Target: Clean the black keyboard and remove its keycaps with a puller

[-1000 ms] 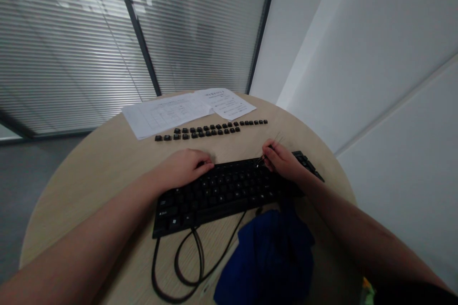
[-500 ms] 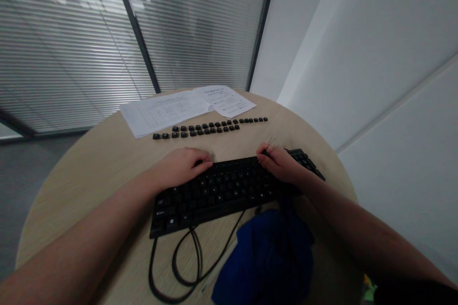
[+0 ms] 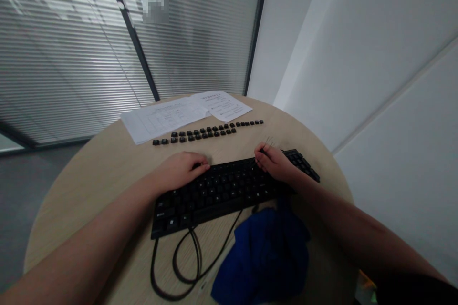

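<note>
A black keyboard [image 3: 222,190] lies slanted across the round table, with many keys still seated. My left hand [image 3: 184,169] is closed on its far edge at the left, thumb on top and the other fingers over the back edge. Over the right part of the keys, my right hand [image 3: 274,162] is closed round a wire keycap puller [image 3: 264,151]. Thin wires stick up from that hand, and other wires point down at the keys. The puller's lower tips are too dim to make out. Beyond the keyboard, several loose keycaps [image 3: 203,130] stand in two rows.
Printed papers [image 3: 168,116] lie behind the keycaps on the wooden table [image 3: 93,167]. Nearest me are a crumpled blue cloth [image 3: 265,257] and the looped black cable [image 3: 175,271]. A glass partition with blinds [image 3: 71,57] and a white wall [image 3: 375,57] stand close behind the table.
The view has shifted slightly, so the table and papers sit a little lower. Both hands keep nearly the same place on the keyboard, and the puller stays in my right hand.
</note>
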`<action>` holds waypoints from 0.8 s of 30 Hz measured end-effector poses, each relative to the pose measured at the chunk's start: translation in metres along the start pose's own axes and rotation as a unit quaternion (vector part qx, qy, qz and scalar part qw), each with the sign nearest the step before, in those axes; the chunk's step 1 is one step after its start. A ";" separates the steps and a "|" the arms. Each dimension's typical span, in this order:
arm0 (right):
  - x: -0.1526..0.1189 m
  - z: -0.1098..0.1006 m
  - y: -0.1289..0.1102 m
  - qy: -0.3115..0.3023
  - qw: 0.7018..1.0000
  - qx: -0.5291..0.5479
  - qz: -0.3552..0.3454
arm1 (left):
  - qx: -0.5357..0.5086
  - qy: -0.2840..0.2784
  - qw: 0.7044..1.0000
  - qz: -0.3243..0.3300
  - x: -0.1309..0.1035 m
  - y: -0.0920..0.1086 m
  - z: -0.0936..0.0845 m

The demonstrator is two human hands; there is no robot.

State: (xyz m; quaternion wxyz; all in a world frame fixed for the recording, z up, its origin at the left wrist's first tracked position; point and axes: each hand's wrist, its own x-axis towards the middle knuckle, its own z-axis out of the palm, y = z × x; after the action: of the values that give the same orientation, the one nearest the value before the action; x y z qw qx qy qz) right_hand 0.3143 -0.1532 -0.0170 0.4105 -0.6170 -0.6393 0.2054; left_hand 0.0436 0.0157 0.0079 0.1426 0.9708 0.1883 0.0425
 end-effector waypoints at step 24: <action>-0.004 0.015 -0.046 0.022 0.909 0.396 0.125 | -0.019 0.160 0.978 0.133 -0.016 0.065 -0.011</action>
State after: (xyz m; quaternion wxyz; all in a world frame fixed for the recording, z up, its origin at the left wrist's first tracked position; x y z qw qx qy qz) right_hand 0.2741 -0.1609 0.0085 0.6060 -0.4831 -0.4136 0.4779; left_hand 0.0507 -0.0451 0.0374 0.1221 0.9649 0.0766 0.2197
